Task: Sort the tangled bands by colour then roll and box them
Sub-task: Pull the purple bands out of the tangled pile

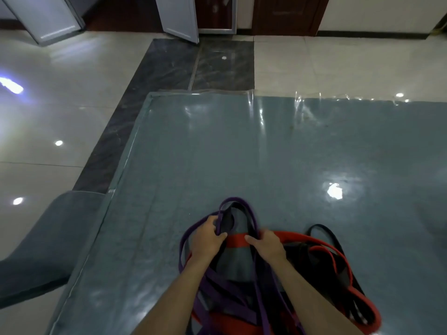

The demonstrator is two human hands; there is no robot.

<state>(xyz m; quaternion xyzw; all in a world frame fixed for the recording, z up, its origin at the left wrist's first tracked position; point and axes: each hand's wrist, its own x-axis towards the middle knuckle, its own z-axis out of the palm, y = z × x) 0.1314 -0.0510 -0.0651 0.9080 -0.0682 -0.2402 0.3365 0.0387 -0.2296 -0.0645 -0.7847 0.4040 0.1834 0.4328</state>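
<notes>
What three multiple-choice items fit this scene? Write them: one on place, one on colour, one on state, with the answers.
1. Where does the tangle of bands lie?
A. on the table
B. on the chair
C. on the floor

2. Which colours are the bands?
A. green, yellow, white
B. purple, red, black
C. blue, orange, pink

3. What is the left hand doing?
A. hanging idle
B. pressing flat on the table
C. gripping a purple band

Answers: 1 A, the pile sits on the table's near edge; 2 B, those three colours show; 3 C, its fingers curl round the purple loop, while the right hand rests on the red band.
</notes>
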